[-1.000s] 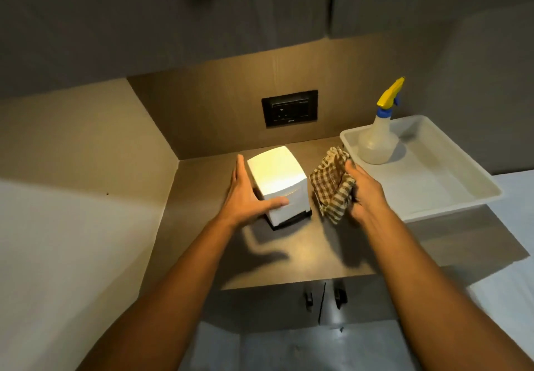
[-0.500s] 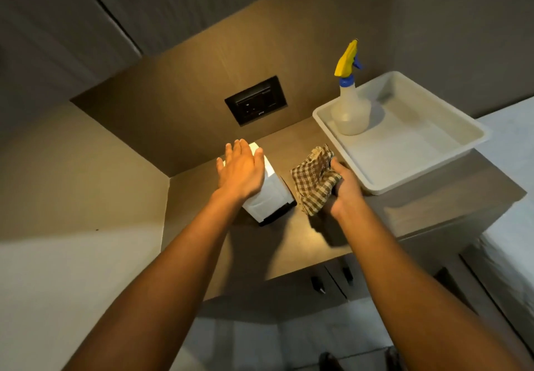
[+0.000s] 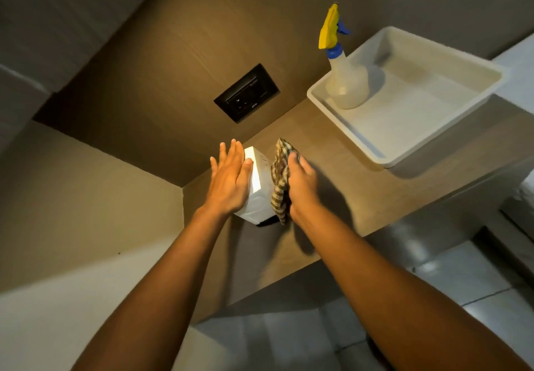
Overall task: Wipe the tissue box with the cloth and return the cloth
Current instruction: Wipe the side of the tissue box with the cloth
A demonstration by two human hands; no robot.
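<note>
Cloth (image 3: 279, 180), gripped by right hand (image 3: 302, 185), wipes tissue box (image 3: 257, 185) at 3 o'clock; flat-fingered left hand (image 3: 231, 181) should brace firmly.

Dim, warm yellowish light overall. Source apparently above, out of frame. Brightest spot: top of box (image 3: 255, 180), blown out, detail lost. Right hand (image 3: 300, 185) motion-blurred at fingers; cloth (image 3: 279, 180) soft. Hand casts dark shadow on counter (image 3: 375, 191), right of it and toward near edge. Bottle (image 3: 345, 81) throws soft shadow into tray (image 3: 433, 128). Wide-angle distortion: wall edges bowed, forearms stretched toward bottom corners. Floor lower right cooler, grey, faint glare patches. Corners murky.
</note>
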